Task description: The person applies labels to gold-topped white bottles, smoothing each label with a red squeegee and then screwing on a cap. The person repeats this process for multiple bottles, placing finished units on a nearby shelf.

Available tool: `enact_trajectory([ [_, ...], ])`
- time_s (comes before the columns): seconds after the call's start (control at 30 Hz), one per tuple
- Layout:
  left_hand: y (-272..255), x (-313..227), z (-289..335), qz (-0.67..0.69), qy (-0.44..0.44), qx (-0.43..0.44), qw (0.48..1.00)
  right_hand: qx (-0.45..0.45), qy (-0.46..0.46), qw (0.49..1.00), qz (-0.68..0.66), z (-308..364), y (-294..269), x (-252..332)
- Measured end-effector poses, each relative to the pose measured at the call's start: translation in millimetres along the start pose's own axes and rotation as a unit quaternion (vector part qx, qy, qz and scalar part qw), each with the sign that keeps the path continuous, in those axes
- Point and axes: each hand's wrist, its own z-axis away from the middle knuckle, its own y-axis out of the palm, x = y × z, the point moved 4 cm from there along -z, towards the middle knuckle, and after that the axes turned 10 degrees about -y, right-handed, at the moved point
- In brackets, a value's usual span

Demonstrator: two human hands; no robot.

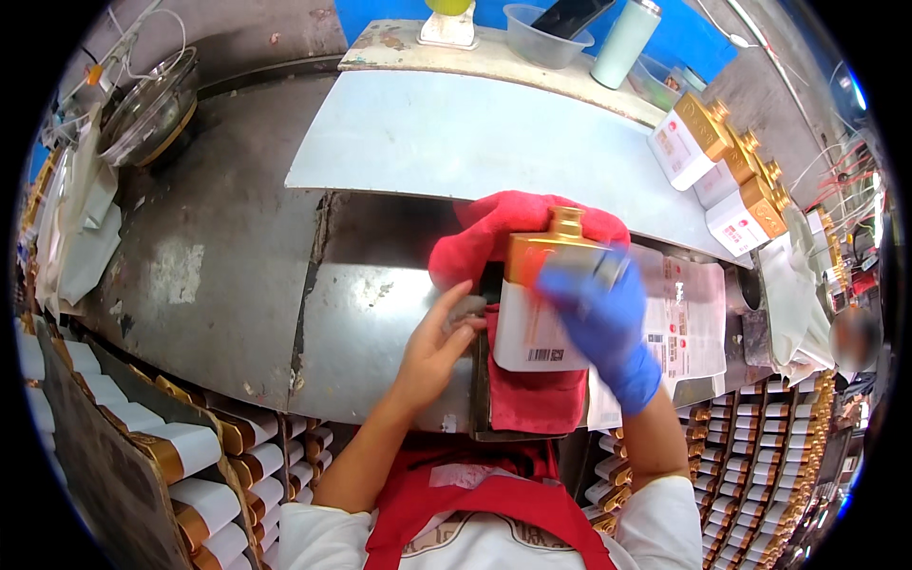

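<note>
At frame centre, I have one gold-and-white bottle (534, 318) over red cloth (537, 407), which I judge mid-operation. Left hand (437, 344): fingers half-curled beside it; hold indeterminable. Gloved right hand (608, 318): blurred across its face; finger opening and hold indeterminable. Three similar bottles (746, 223) stand upper right; I cannot confirm completion.

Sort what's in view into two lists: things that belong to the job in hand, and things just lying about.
Seemingly in the job:
white-and-gold bottle at the blue-gloved right hand, near the left hand
red cloth under it
three similar bottles to the right

Seemingly lying about:
mint flask
clear tub
round metal pan
</note>
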Motion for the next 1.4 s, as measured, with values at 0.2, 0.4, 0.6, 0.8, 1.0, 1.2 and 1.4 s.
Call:
enact_trajectory([
  [0.2, -9, 7, 12, -0.027, 0.005, -0.022, 0.999, 0.111, 0.007, 0.983, -0.147, 45, -2, 56],
  [0.4, 3, 4, 19, -0.137, 0.065, -0.032, 0.988, 0.027, -0.024, 0.998, -0.052, 23, 2, 16],
  [0.6, -2, 8, 25, -0.163, 0.068, -0.035, 0.984, 0.087, -0.018, 0.985, -0.151, 54, -16, 34],
  [0.8, 33, -2, 17, -0.271, 0.125, -0.015, 0.954, -0.009, 0.052, 0.989, -0.137, 81, -29, 11],
  [1.0, 45, 15, 0, -0.269, 0.120, -0.045, 0.955, -0.076, 0.145, 0.972, -0.168, 89, -39, 10],
  [1.2, 45, 18, -5, -0.292, 0.119, -0.061, 0.947, -0.104, 0.092, 0.985, -0.098, 82, -22, 0],
  [1.4, 47, 16, -7, -0.246, 0.148, -0.072, 0.955, -0.067, 0.113, 0.985, -0.112, 94, -38, 35],
])
